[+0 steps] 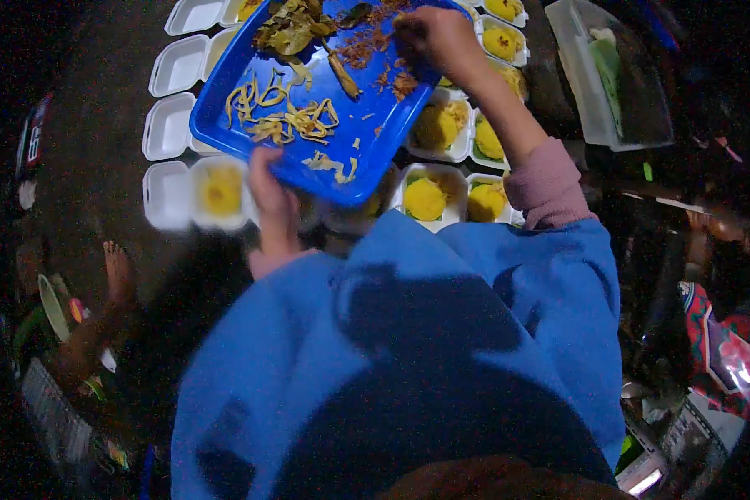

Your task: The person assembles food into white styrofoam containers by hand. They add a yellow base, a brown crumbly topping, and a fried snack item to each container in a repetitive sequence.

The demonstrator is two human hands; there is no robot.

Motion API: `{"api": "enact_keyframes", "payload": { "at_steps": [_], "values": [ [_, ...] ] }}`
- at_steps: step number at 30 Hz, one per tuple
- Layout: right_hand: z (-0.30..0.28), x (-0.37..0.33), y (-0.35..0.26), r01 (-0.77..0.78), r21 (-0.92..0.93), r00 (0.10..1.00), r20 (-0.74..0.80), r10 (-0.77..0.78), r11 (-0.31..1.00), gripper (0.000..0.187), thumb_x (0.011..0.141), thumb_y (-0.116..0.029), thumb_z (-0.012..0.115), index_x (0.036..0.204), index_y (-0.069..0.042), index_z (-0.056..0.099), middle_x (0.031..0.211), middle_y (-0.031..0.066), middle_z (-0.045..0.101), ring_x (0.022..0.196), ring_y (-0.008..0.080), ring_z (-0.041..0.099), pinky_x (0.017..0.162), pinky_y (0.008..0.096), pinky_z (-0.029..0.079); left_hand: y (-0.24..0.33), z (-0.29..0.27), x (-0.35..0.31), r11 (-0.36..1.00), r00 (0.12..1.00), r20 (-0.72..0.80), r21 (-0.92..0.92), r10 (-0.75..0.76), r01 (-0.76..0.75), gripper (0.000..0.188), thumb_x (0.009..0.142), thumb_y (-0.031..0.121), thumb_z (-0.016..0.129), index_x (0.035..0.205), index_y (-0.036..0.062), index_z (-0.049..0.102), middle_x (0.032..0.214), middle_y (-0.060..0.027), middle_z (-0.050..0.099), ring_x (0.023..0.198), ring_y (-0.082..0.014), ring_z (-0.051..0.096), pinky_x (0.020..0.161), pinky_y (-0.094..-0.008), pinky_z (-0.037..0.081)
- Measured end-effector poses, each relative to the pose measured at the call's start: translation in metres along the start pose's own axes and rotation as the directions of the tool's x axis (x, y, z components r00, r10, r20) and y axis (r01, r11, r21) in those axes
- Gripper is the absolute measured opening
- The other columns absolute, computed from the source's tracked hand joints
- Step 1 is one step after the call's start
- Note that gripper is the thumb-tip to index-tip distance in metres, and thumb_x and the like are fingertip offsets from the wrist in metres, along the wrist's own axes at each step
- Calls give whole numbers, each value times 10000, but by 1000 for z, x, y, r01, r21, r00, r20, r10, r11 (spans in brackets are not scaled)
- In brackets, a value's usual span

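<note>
A blue plastic tray (375,162) is tilted over rows of white foam boxes. My left hand (273,204) grips its near left rim, the thumb showing and the other fingers mostly hidden. At the tray's far right, my right hand (443,46) is closed, fingertips pinched into a heap of brown shreds (360,48). Yellow strips (296,123), which look like sliced omelette, lie in the tray's middle. Wilted leaves (287,32) and a pale stalk (343,77) lie at its far side.
Open foam boxes (171,125) line the left; boxes with yellow rice mounds (425,198) stand under and right of the tray. A clear plastic tub (575,92) holding a rolled green leaf (607,79) is at far right. A bare foot (117,262) shows at left, a patterned cloth (700,321) at right.
</note>
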State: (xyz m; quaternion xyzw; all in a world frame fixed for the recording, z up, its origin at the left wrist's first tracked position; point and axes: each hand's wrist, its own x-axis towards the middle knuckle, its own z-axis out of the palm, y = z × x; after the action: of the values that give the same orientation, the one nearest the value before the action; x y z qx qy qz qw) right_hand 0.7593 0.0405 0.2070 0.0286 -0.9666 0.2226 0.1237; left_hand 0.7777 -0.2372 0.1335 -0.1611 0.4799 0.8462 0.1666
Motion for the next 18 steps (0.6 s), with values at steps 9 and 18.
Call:
{"api": "enact_keyframes", "payload": {
  "at_steps": [9,18],
  "values": [
    [-31,-47,54,-435,693,895,266,357,575,296,745,-182,555,982,-8,524,874,55,570,746,104,551,638,224,450,11,-12,4,995,996,-29,49,89,-88,157,629,130,454,758,45,480,743,-60,512,704,-194,520,658,-313,438],
    [61,-153,111,-452,128,865,304,399,883,179,624,-174,593,775,-81,614,741,137,582,638,265,567,660,324,441,8,-1,2,989,977,-159,1,144,-146,285,613,143,466,874,28,477,846,-81,516,774,-213,509,699,-337,429]
  ]
}}
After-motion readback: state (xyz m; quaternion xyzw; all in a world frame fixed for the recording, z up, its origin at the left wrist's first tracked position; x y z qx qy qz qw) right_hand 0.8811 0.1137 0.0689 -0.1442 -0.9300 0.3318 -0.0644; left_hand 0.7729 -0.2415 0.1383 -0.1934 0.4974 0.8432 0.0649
